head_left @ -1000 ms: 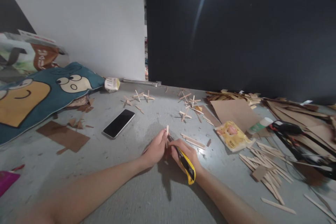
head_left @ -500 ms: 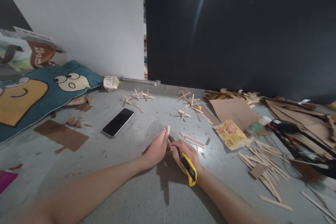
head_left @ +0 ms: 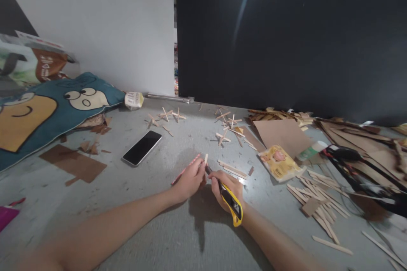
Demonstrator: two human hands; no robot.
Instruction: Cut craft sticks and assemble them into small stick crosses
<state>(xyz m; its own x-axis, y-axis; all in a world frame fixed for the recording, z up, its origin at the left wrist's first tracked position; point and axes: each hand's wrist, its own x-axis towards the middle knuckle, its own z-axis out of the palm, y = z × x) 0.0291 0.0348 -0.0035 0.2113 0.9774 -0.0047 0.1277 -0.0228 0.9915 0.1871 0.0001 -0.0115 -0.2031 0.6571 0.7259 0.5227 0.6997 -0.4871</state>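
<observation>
My left hand [head_left: 191, 178] is closed on a pale wooden craft stick [head_left: 206, 159], whose tip pokes up past the fingers. A thin pinkish-red strip [head_left: 181, 174] lies along the far side of that hand; what it belongs to is hidden. In my right hand [head_left: 230, 188] is a yellow and black utility knife [head_left: 232, 203], its handle slanting back over the palm and its front end beside the stick. Whether the blade touches the wood I cannot tell. A few loose craft sticks [head_left: 233, 171] lie just beyond my right hand.
Crossed-stick pieces [head_left: 224, 135] stand farther back. Left of my hands lie a phone [head_left: 142, 148], brown cardboard [head_left: 74, 165] and a blue cushion [head_left: 63, 114]. To the right are a yellow packet [head_left: 280, 164], a glue stick [head_left: 312, 151], a heap of craft sticks [head_left: 318, 203] and black cabled equipment [head_left: 349, 156].
My right hand and the knife have shifted slightly right and down, away from my left hand. The stick's tip tilts more to the right, and more of the pinkish strip shows.
</observation>
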